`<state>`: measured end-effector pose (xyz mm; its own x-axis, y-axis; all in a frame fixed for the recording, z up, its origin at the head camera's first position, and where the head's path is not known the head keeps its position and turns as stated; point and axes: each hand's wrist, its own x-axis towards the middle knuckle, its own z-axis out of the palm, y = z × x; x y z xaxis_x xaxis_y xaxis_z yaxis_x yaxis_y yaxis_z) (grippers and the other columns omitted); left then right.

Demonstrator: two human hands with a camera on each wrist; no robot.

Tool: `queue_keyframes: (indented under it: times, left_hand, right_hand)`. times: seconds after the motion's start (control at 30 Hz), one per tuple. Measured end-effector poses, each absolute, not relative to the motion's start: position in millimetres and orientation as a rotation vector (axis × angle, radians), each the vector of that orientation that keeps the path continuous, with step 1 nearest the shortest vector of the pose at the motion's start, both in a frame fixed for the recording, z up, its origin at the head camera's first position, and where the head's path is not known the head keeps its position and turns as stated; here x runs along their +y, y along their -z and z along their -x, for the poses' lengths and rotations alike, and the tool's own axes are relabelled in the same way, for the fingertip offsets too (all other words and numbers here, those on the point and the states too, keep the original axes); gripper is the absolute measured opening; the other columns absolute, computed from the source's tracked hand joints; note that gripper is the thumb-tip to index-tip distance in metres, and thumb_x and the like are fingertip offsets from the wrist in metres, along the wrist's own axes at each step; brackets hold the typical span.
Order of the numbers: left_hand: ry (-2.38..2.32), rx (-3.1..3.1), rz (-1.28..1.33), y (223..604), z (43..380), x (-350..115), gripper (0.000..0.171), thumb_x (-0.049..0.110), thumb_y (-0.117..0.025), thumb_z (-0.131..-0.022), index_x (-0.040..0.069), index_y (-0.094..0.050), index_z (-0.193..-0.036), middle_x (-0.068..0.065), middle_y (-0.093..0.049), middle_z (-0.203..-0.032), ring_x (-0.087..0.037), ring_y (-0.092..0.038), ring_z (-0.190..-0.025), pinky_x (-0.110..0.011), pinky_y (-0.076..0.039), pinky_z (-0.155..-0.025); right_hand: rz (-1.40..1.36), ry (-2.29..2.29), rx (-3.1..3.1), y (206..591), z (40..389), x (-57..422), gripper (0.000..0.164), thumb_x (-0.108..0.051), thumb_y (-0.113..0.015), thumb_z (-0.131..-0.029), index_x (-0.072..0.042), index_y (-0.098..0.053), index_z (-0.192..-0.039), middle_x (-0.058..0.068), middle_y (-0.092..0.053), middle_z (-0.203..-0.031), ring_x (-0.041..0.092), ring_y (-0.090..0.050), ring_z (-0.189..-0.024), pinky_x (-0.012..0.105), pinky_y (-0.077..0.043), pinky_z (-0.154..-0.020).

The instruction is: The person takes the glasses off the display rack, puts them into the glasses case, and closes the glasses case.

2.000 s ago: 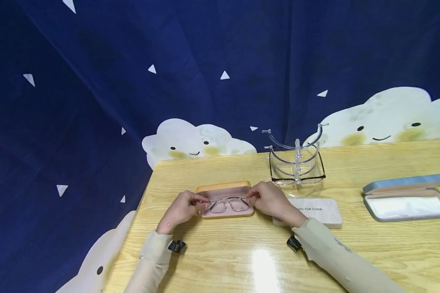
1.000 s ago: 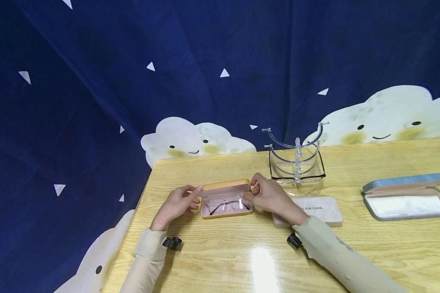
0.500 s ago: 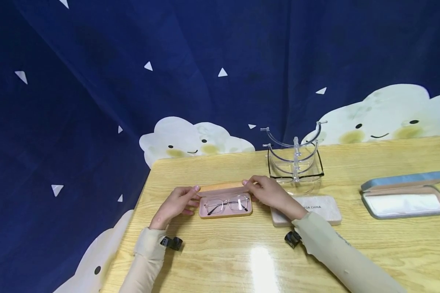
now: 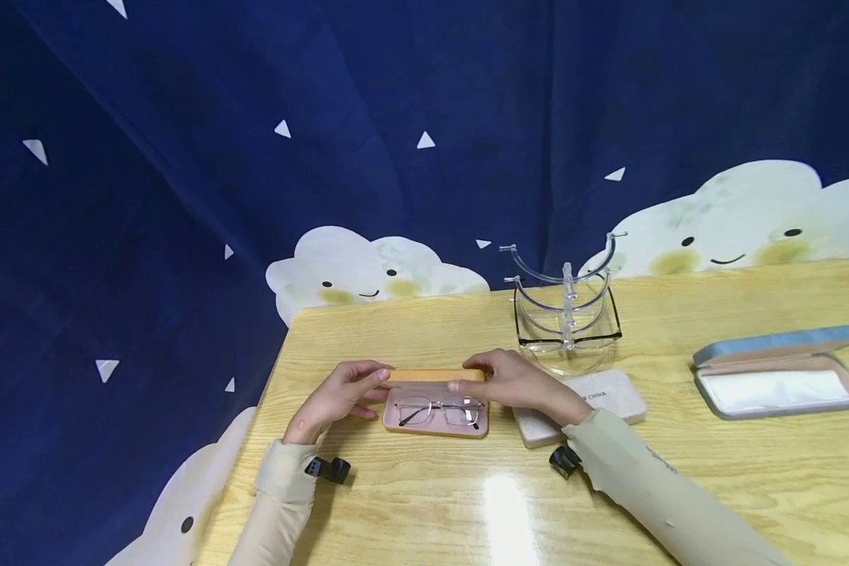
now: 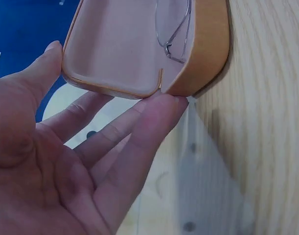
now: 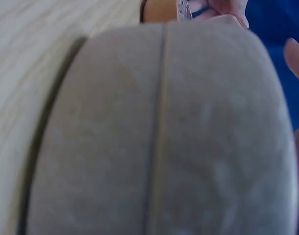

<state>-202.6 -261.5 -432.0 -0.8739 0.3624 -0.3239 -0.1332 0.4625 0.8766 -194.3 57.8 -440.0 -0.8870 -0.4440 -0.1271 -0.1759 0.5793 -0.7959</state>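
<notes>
An orange glasses case with a pink lining stands partly open on the table. Thin metal-framed glasses lie inside it, temples folded. My left hand grips the case's left end: in the left wrist view the thumb touches the lid's rim and other fingertips touch near the hinge. At the right end my right hand holds the lid, thumb at its front edge and fingers behind. Below the right wrist lies a shut pale case with lettering, filling most of the right wrist view.
Behind the right hand stands a clear display rack bearing black-framed glasses. An open blue glasses case with a white cloth lies at the right. A dark blue curtain hangs behind the table.
Both hands have let go of the metal-framed glasses, now in the case. My hands moved to the lid, which has tipped forward. The case slid slightly nearer; the pale case has turned.
</notes>
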Motion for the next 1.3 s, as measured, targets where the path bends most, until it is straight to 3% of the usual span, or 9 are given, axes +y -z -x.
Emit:
queue_keyframes:
  times: [0.1,0.2,0.3,0.4,0.6,0.9,1.17,1.3]
  left_hand:
    - [-1.398,2.248,-0.186,432.9,201.3,-261.6,0.048,0.031,-0.054,-0.111,-0.005,-0.057,-0.142,-0.029,-0.066,-0.138,-0.036,-0.071,-0.120,-0.040,-0.066,-0.083]
    - [-1.401,2.256,-0.172,432.3,200.7,-261.3,0.048,0.032,-0.054,-0.110,-0.005,-0.058,-0.141,-0.028,-0.067,-0.136,-0.033,-0.071,-0.119,-0.040,-0.066,-0.086]
    - [-1.404,2.262,-0.169,430.7,200.3,-261.4,0.048,0.032,-0.055,-0.110,-0.005,-0.058,-0.141,-0.027,-0.067,-0.137,-0.034,-0.070,-0.121,-0.040,-0.065,-0.088]
    - [-1.373,2.288,-0.152,427.8,199.8,-263.3,0.051,0.035,-0.056,-0.109,-0.003,-0.059,-0.142,-0.026,-0.067,-0.137,-0.034,-0.071,-0.121,-0.040,-0.066,-0.085]
    - [-1.297,2.286,-0.106,426.8,198.5,-267.1,0.055,0.039,-0.053,-0.110,-0.002,-0.056,-0.146,-0.023,-0.069,-0.136,-0.027,-0.076,-0.107,-0.035,-0.065,-0.073]
    - [-1.369,2.219,-0.191,430.0,201.4,-268.2,0.053,0.028,-0.056,-0.110,-0.009,-0.052,-0.147,-0.030,-0.064,-0.139,-0.032,-0.078,-0.104,-0.038,-0.066,-0.083]
    - [-1.386,2.213,-0.269,432.7,203.7,-271.1,0.055,0.026,-0.058,-0.109,-0.009,-0.048,-0.150,-0.033,-0.055,-0.148,-0.043,-0.070,-0.120,-0.042,-0.065,-0.089]
    - [-1.390,2.214,-0.291,433.9,205.6,-272.2,0.056,0.023,-0.061,-0.107,-0.009,-0.047,-0.150,-0.032,-0.056,-0.147,-0.039,-0.071,-0.120,-0.042,-0.065,-0.092]
  right_hand:
    - [0.452,1.185,2.515,437.5,192.2,58.2,0.063,-0.062,-0.061,-0.098,-0.009,-0.072,-0.129,0.006,-0.076,-0.116,0.018,-0.067,-0.103,0.040,-0.056,-0.091]
    - [0.382,1.149,2.521,434.5,191.8,59.7,0.058,-0.064,-0.056,-0.099,-0.011,-0.078,-0.110,0.004,-0.076,-0.094,0.016,-0.065,-0.083,0.034,-0.053,-0.077]
    - [0.316,1.131,2.489,431.0,191.1,60.9,0.059,-0.066,-0.059,-0.097,-0.010,-0.076,-0.088,0.005,-0.073,-0.078,0.016,-0.060,-0.067,0.029,-0.046,-0.066]
    - [0.281,1.138,2.451,429.0,191.1,61.0,0.061,-0.067,-0.062,-0.095,-0.010,-0.072,-0.077,0.006,-0.075,-0.075,0.017,-0.063,-0.066,0.027,-0.046,-0.065]
    - [0.298,1.218,2.373,430.8,193.0,61.3,0.056,-0.060,-0.065,-0.095,-0.007,-0.071,-0.078,0.008,-0.075,-0.076,0.016,-0.063,-0.064,0.025,-0.049,-0.061]
    - [0.319,1.332,2.314,434.5,195.2,62.4,0.044,-0.047,-0.071,-0.095,-0.004,-0.075,-0.091,0.005,-0.070,-0.083,0.016,-0.059,-0.072,0.025,-0.050,-0.061]
    - [0.364,1.358,2.366,437.5,195.9,61.9,0.043,-0.041,-0.076,-0.093,-0.001,-0.076,-0.110,0.006,-0.069,-0.083,0.016,-0.060,-0.069,0.026,-0.048,-0.059]
    - [0.393,1.312,2.446,437.1,195.0,61.6,0.042,-0.040,-0.079,-0.091,-0.003,-0.076,-0.111,0.000,-0.065,-0.077,0.013,-0.055,-0.069,0.025,-0.044,-0.060]
